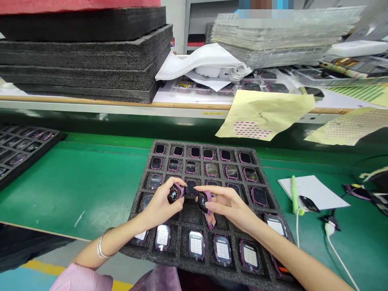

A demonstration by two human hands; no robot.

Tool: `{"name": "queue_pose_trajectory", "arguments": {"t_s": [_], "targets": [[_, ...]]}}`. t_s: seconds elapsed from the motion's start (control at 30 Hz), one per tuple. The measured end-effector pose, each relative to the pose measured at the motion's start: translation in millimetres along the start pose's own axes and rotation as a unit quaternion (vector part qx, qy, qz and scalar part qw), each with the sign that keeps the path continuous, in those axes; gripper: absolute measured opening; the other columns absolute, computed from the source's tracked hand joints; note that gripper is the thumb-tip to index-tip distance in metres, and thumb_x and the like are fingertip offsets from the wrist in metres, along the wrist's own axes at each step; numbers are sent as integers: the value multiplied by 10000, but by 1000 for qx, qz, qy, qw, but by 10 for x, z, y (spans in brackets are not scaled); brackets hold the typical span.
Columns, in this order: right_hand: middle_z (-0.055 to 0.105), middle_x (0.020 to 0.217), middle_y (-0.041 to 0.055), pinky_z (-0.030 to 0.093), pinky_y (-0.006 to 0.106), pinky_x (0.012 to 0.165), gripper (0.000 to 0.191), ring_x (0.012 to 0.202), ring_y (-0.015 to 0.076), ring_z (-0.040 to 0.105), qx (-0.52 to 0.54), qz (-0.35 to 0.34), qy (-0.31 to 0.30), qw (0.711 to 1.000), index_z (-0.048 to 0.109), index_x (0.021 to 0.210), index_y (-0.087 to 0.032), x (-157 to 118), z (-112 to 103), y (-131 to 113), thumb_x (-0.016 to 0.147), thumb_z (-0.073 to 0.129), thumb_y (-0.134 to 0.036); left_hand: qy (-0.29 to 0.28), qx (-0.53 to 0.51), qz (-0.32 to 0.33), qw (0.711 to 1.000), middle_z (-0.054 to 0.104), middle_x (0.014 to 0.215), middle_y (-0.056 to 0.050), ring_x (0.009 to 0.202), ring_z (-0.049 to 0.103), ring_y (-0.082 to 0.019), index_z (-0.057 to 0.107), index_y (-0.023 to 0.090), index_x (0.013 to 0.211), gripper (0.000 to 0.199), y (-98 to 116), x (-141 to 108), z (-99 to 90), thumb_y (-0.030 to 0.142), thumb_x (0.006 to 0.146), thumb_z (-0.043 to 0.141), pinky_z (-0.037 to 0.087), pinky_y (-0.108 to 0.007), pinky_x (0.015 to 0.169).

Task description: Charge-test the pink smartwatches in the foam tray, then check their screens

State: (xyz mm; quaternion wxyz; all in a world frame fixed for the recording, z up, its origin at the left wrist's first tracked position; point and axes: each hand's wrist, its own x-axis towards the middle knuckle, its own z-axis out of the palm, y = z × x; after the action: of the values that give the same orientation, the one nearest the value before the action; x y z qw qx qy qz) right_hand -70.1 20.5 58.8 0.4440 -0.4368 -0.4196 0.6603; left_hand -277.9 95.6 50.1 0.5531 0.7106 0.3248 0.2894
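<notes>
My left hand (pixel 163 204) is closed around a purple-framed smartwatch (pixel 175 194) whose dark face is lit with a small pattern. To the right, my right hand (pixel 227 204) pinches a second purple smartwatch (pixel 203 201) with a similar lit face. Both are held above a black foam tray (pixel 188 214) divided into square compartments. Many compartments hold purple-rimmed watches; the far rows have dark screens, while those nearest me, such as one watch (pixel 197 244), show white screens. A purple piece hangs below my right hand, partly hidden by the fingers.
Another foam tray (pixel 24 145) of watches lies at the left on the green table (pixel 75 182). At the right are a white paper (pixel 324 190), a light green stick (pixel 294 194) and cables. Behind, a shelf carries stacked black foam (pixel 75 60) and clear plastic trays (pixel 281 36). Yellow sheets (pixel 263 113) hang down.
</notes>
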Motion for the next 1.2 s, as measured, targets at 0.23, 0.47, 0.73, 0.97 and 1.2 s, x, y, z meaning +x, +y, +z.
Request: {"name": "queue_pose_trajectory", "arguments": {"t_s": [0.23,0.47,0.73,0.97,1.2], "targets": [[677,619,22,517,258,483,492,485,146,619,-6,-7,0,1000,601,1250,-130,22,-52,4,819,729,-329,18,-4,3,1000,585,921,-1,829,547,-162,541,202,1027,314,-8,1,-6,72,741,536,402,-251,749],[677,612,15,518,234,495,463,480,135,620,-11,-14,1,1000,607,1241,-144,-3,-53,-25,827,725,-313,18,2,2,1000,566,903,2,795,530,-155,526,205,1059,325,1,-15,-19,83,759,534,401,-252,730],[658,639,13,520,263,482,471,473,144,613,-25,-17,16,999,612,1242,-144,-5,-55,-37,822,723,-328,51,-3,5,999,563,878,0,765,524,-157,558,203,1021,308,-6,-7,-38,91,735,565,388,-252,699],[665,716,39,493,252,467,459,484,133,592,9,-46,13,999,627,1219,-153,-59,-39,-85,807,737,-324,55,-29,7,998,527,821,20,696,504,-134,529,217,1097,337,-4,-40,-83,111,780,571,395,-238,651],[675,729,40,514,261,496,488,504,140,611,5,-22,-3,1000,564,1289,-157,-30,-51,-57,843,700,-300,24,-41,-28,998,538,864,10,672,507,-126,519,229,1127,336,-13,-47,-78,144,808,583,420,-240,629]]}}
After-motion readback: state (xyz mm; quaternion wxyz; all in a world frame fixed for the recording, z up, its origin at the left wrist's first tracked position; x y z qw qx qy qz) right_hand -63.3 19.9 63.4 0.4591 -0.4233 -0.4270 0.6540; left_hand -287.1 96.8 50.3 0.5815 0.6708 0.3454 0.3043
